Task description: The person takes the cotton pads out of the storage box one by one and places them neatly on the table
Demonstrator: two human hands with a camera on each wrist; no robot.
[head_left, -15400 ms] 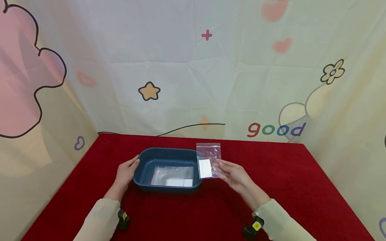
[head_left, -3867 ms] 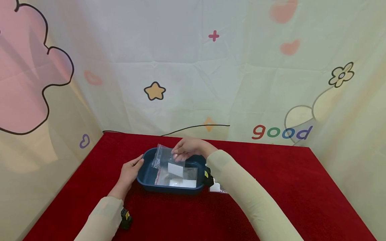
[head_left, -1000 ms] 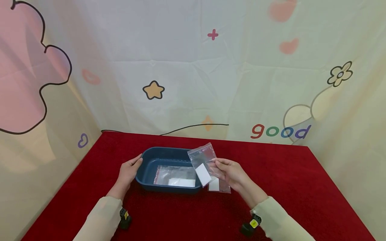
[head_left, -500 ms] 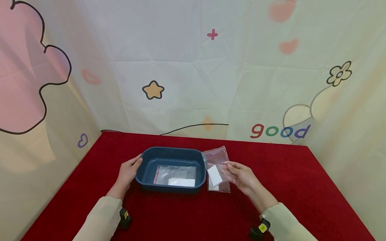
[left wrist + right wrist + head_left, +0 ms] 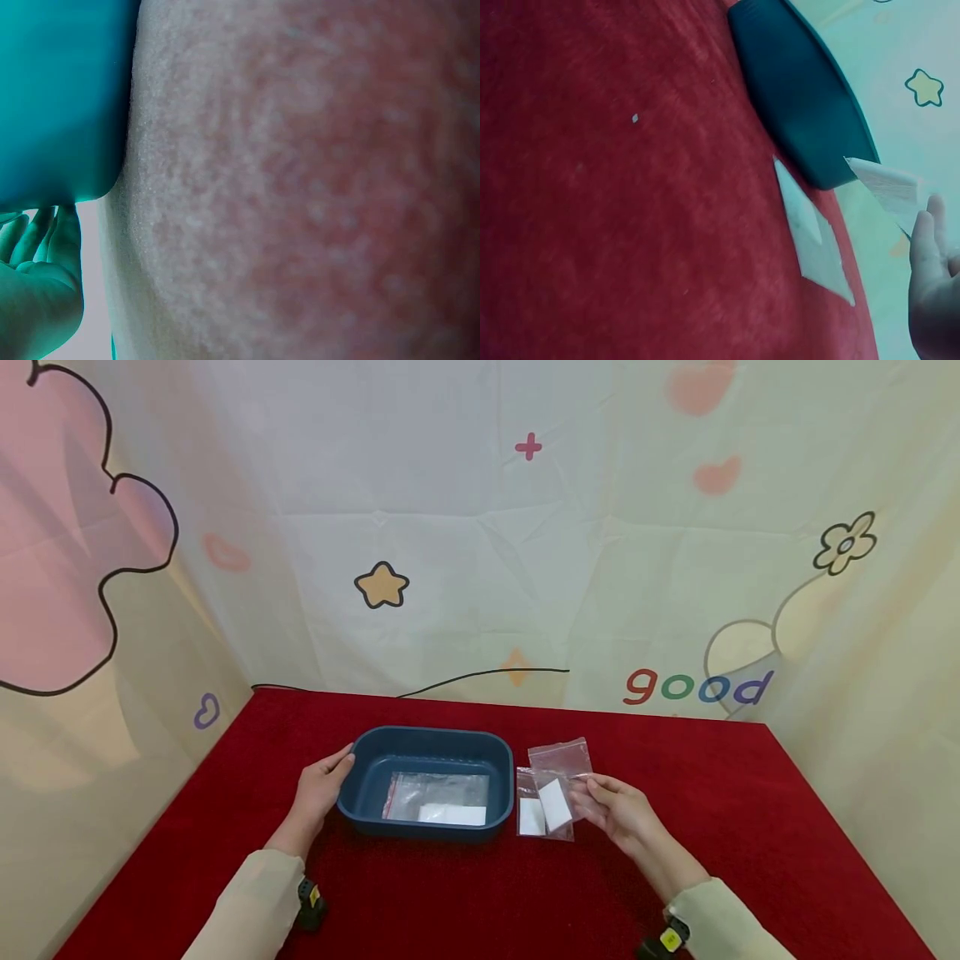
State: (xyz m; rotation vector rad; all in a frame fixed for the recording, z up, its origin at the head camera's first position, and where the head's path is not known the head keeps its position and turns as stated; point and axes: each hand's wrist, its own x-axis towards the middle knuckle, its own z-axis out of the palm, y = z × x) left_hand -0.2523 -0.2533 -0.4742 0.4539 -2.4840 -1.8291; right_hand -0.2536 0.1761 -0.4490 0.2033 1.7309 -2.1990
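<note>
My left hand (image 5: 318,789) grips the left end of a dark blue plastic basin (image 5: 431,831), thumb at the rim; the left wrist view shows fingers against the basin's wall (image 5: 60,105). In my right hand (image 5: 618,810) a clear zip bag (image 5: 558,760) with a white label is pinched by its right side. This bag overlaps a second zip bag (image 5: 531,817) that lies on the red cloth right of the basin. In the right wrist view the held bag (image 5: 889,187) hangs raised above the lying bag (image 5: 810,240). Inside the basin lies at least one more zip bag (image 5: 442,789) with a white label.
Red cloth (image 5: 450,902) covers the table. A pale curtain (image 5: 450,527) with printed drawings hangs behind the table's far edge and along both sides. A tiny pale speck (image 5: 635,118) lies on the cloth in the right wrist view.
Over the last second my right hand has carried the pinched bag from the basin's right rim rightward and down, over the lying bag. My left hand and the basin have stayed put.
</note>
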